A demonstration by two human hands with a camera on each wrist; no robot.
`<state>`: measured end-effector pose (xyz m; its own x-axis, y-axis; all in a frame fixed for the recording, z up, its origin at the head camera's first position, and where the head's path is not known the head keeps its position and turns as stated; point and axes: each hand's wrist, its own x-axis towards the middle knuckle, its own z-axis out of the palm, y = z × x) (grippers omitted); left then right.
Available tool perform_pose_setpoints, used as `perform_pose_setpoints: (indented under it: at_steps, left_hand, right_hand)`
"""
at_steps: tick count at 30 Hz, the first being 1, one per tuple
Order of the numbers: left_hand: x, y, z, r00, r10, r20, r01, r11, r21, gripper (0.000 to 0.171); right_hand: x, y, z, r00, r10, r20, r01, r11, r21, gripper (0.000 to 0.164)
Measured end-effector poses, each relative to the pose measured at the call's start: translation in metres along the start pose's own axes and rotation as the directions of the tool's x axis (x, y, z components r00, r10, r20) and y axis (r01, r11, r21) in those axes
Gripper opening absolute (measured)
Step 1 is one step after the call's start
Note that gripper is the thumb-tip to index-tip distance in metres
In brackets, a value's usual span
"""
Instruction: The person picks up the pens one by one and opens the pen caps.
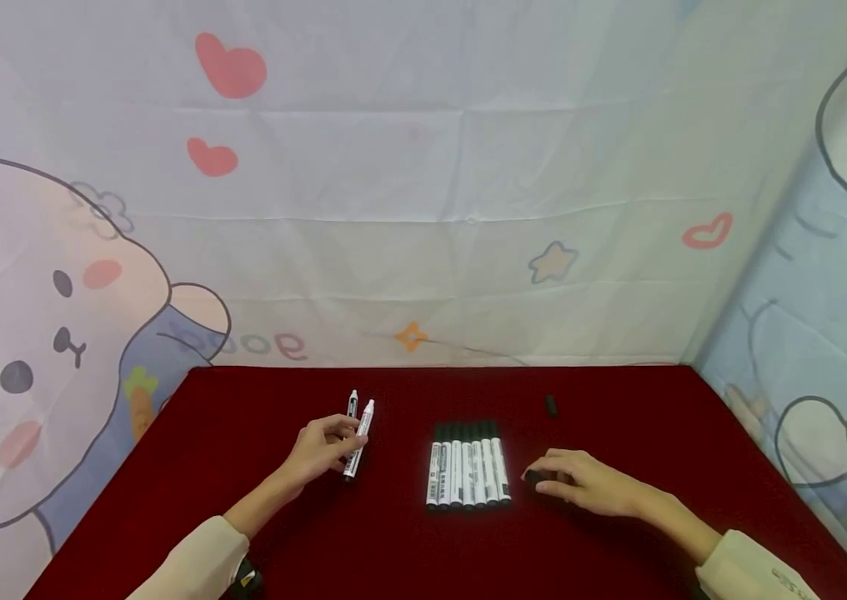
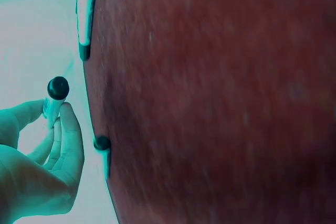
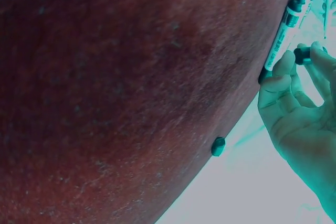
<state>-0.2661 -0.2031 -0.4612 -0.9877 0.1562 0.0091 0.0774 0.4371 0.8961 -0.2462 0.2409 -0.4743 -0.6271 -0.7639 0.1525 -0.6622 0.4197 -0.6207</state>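
Observation:
My left hand [image 1: 322, 450] pinches a white marker [image 1: 363, 429] between thumb and fingers, its pale capless tip pointing away and its black end toward me. In the left wrist view the black end of that marker [image 2: 58, 88] faces the camera. Just behind the left fingers lies a second capless marker [image 1: 352, 405], partly hidden by the hand. My right hand [image 1: 588, 482] pinches a small black marker cap [image 1: 533, 477] between thumb and fingertips. The cap [image 3: 303, 55] also shows in the right wrist view. Between the hands lies a row of several capped white markers [image 1: 467, 473], side by side.
Another black cap [image 1: 551, 406] rests on the red tablecloth [image 1: 618, 408], beyond the right hand. A printed fabric backdrop [image 1: 423, 183] rises at the table's far edge and along the sides.

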Motion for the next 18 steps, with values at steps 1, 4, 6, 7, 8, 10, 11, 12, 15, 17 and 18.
perform_pose_setpoints:
  at_steps: [1, 4, 6, 7, 8, 10, 11, 12, 15, 17, 18]
  left_hand:
    - [0.001, -0.002, -0.003, 1.0, 0.004, -0.01, -0.004, 1.0, 0.015, 0.037]
    - [0.006, -0.008, -0.01, 0.999, 0.019, -0.04, -0.017, 0.999, 0.041, 0.037]
    - [0.009, -0.011, -0.015, 0.998, 0.025, -0.059, -0.023, 0.998, 0.051, 0.037]
    - [0.011, -0.013, -0.017, 0.998, 0.026, -0.066, -0.023, 0.998, 0.054, 0.037]
    - [0.012, -0.015, -0.019, 0.997, 0.027, -0.071, -0.023, 0.998, 0.058, 0.037]
    - [0.016, -0.018, -0.023, 0.996, 0.027, -0.081, -0.021, 0.997, 0.073, 0.036]
    - [0.017, -0.02, -0.024, 0.996, 0.025, -0.088, -0.018, 0.997, 0.08, 0.036]
    - [0.019, -0.021, -0.025, 0.995, 0.023, -0.093, -0.015, 0.996, 0.089, 0.036]
    - [0.023, -0.026, -0.028, 0.994, 0.009, -0.109, 0.002, 0.995, 0.103, 0.036]
    - [0.026, -0.028, -0.029, 0.993, -0.01, -0.12, 0.022, 0.995, 0.1, 0.037]
    - [0.027, -0.029, -0.03, 0.992, -0.02, -0.121, 0.032, 0.994, 0.1, 0.038]
  right_hand:
    - [0.0, -0.001, 0.0, 1.0, 0.0, 0.007, 0.0, 1.0, 0.008, 0.029]
    - [0.001, -0.004, 0.0, 1.0, 0.013, 0.023, -0.013, 1.0, 0.015, 0.03]
    - [0.001, -0.006, 0.0, 0.999, 0.025, 0.027, -0.026, 1.0, 0.013, 0.031]
    - [0.002, -0.006, 0.0, 0.999, 0.032, 0.029, -0.033, 0.999, 0.012, 0.032]
    - [0.002, -0.007, 0.0, 0.999, 0.035, 0.03, -0.036, 0.999, 0.01, 0.033]
    - [0.001, -0.008, 0.0, 0.998, 0.045, 0.033, -0.046, 0.999, 0.009, 0.033]
    - [0.001, -0.008, 0.0, 0.998, 0.047, 0.034, -0.048, 0.999, 0.007, 0.034]
    - [0.001, -0.008, 0.0, 0.998, 0.054, 0.036, -0.054, 0.999, 0.005, 0.034]
    - [0.0, -0.007, 0.001, 0.997, 0.064, 0.043, -0.064, 0.998, -0.009, 0.034]
    - [-0.001, -0.007, 0.001, 0.996, 0.072, 0.047, -0.071, 0.997, -0.02, 0.034]
    - [-0.002, -0.006, 0.002, 0.996, 0.078, 0.049, -0.077, 0.997, -0.023, 0.034]
